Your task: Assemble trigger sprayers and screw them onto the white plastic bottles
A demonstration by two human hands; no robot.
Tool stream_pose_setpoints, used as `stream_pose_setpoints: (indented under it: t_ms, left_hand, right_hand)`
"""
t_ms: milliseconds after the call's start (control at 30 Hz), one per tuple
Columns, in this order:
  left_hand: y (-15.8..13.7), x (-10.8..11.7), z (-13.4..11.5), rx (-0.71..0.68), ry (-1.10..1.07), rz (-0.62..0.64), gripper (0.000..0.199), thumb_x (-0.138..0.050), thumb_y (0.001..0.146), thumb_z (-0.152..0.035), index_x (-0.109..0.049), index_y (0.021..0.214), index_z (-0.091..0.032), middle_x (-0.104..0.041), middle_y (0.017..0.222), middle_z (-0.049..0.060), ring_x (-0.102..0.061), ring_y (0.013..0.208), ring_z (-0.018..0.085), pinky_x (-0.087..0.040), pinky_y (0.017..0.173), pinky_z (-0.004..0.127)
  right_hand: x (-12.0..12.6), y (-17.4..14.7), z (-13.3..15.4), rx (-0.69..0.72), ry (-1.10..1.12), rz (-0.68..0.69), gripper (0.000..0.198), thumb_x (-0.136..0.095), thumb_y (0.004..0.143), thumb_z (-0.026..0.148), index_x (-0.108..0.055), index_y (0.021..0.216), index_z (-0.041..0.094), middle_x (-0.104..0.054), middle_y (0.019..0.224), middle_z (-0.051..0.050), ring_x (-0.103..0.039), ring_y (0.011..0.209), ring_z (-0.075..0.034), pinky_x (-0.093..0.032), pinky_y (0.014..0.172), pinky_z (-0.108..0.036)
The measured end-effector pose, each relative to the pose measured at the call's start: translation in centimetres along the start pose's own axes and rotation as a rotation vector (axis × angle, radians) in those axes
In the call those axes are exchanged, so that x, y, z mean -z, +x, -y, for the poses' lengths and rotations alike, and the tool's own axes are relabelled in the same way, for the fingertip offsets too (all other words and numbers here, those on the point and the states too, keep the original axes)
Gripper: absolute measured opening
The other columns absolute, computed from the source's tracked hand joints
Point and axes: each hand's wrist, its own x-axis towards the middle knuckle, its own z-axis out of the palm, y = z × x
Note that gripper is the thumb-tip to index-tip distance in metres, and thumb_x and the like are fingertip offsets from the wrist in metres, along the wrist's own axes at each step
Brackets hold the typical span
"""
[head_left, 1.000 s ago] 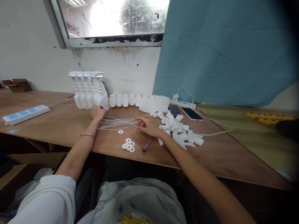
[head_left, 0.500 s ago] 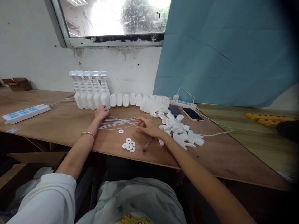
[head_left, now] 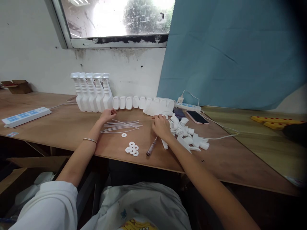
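Observation:
My left hand (head_left: 108, 115) hovers at the back left of the thin white tubes (head_left: 122, 125), fingers loosely bent and apart, with nothing visible in them. The tubes lie in a loose, partly crossed bundle on the table. To their right, my right hand (head_left: 161, 125) is at the left edge of a heap of white spray trigger heads (head_left: 181, 127). Its fingers are bent forward and apart, and I see nothing held; the hand covers part of the heap. Several white ring washers (head_left: 132, 149) lie nearer the front edge, beside a screwdriver with a clear handle (head_left: 151, 147).
White spray bottles (head_left: 92, 92) stand in a row at the back left. Beside them is a row of white bottles lying down (head_left: 129, 103). A phone (head_left: 197, 117) lies past the heap. Power strips (head_left: 27, 116) and cables are on both sides.
My right hand has moved right, away from the tubes' right ends to the heap of trigger heads. My left hand has shifted slightly right. The tubes stay on the table.

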Motion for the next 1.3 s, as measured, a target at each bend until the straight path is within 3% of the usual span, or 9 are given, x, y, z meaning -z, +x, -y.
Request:
stream_pose_setpoints:
  t_ms: [200,300,367,600,733,900,1067,1300]
  left_hand:
    - [-1.4,-0.2,-2.5,-0.313,-0.231,0.479,0.031,-0.067,0.062,-0.042,-0.066,0.073,-0.013,-0.058,0.059,0.0,-0.048,0.055,0.01,-0.034,0.051,0.02]
    - [-1.8,0.3,-3.3,-0.357,-0.242,0.654,0.034,-0.073,0.056,-0.041,-0.068,0.073,-0.013,-0.054,0.055,-0.002,-0.045,0.053,0.009,-0.031,0.05,0.02]
    - [-1.9,0.6,-3.5,-0.366,-0.235,0.704,0.037,-0.077,0.051,-0.039,-0.07,0.077,-0.013,-0.054,0.057,-0.002,-0.046,0.055,0.009,-0.031,0.052,0.02]
    - [-2.3,0.2,-4.3,-0.425,-0.217,0.786,0.045,-0.081,0.045,-0.035,-0.07,0.084,-0.016,-0.051,0.062,-0.004,-0.044,0.057,0.008,-0.031,0.054,0.019]
    - [-2.5,-0.2,-4.6,-0.471,-0.274,0.813,0.04,-0.078,0.052,-0.037,-0.072,0.083,-0.014,-0.051,0.062,-0.002,-0.043,0.058,0.008,-0.031,0.055,0.02]
    - [-2.5,-0.5,-4.6,-0.495,-0.289,0.783,0.035,-0.076,0.056,-0.036,-0.074,0.082,-0.013,-0.058,0.066,0.001,-0.043,0.06,0.009,-0.032,0.056,0.02]
    - [-2.4,-0.7,-4.5,-0.425,-0.314,0.734,0.033,-0.075,0.056,-0.038,-0.073,0.077,-0.014,-0.065,0.067,0.003,-0.048,0.058,0.01,-0.033,0.054,0.02]
    - [-2.8,-0.2,-4.8,-0.353,-0.364,0.684,0.03,-0.071,0.062,-0.039,-0.072,0.076,-0.013,-0.068,0.07,0.005,-0.054,0.061,0.011,-0.038,0.058,0.02]
  right_hand:
    - [-0.5,-0.3,-0.7,-0.135,-0.267,0.039,0.029,-0.044,0.078,0.012,-0.059,0.102,0.004,-0.057,0.105,-0.024,-0.047,0.104,-0.034,-0.033,0.082,-0.041]
    - [-0.7,-0.2,-1.1,-0.188,-0.29,0.1,0.031,-0.045,0.077,0.013,-0.059,0.103,0.003,-0.058,0.106,-0.026,-0.045,0.108,-0.036,-0.031,0.084,-0.043]
    - [-0.6,-0.1,-1.3,-0.211,-0.307,0.114,0.032,-0.045,0.077,0.014,-0.058,0.104,0.003,-0.058,0.108,-0.026,-0.044,0.11,-0.037,-0.029,0.085,-0.044]
    - [0.1,0.2,-1.6,-0.229,-0.343,0.146,0.035,-0.048,0.075,0.01,-0.056,0.108,0.003,-0.058,0.111,-0.024,-0.048,0.107,-0.034,-0.03,0.085,-0.042]
    - [0.1,0.3,-1.5,-0.198,-0.333,0.136,0.035,-0.049,0.074,0.007,-0.056,0.108,0.005,-0.06,0.107,-0.022,-0.05,0.107,-0.031,-0.032,0.084,-0.038]
    - [0.4,0.4,-1.4,-0.298,-0.348,0.18,0.035,-0.05,0.077,0.012,-0.055,0.11,0.002,-0.058,0.11,-0.025,-0.053,0.104,-0.033,-0.032,0.083,-0.039]
    - [1.2,0.8,-1.6,-0.347,-0.333,0.192,0.032,-0.043,0.08,0.006,-0.059,0.108,0.004,-0.063,0.102,-0.022,-0.059,0.099,-0.03,-0.032,0.085,-0.04]
    - [1.4,0.8,-1.9,-0.312,-0.308,0.181,0.032,-0.039,0.081,0.004,-0.063,0.101,0.006,-0.064,0.101,-0.023,-0.06,0.097,-0.029,-0.035,0.083,-0.041]
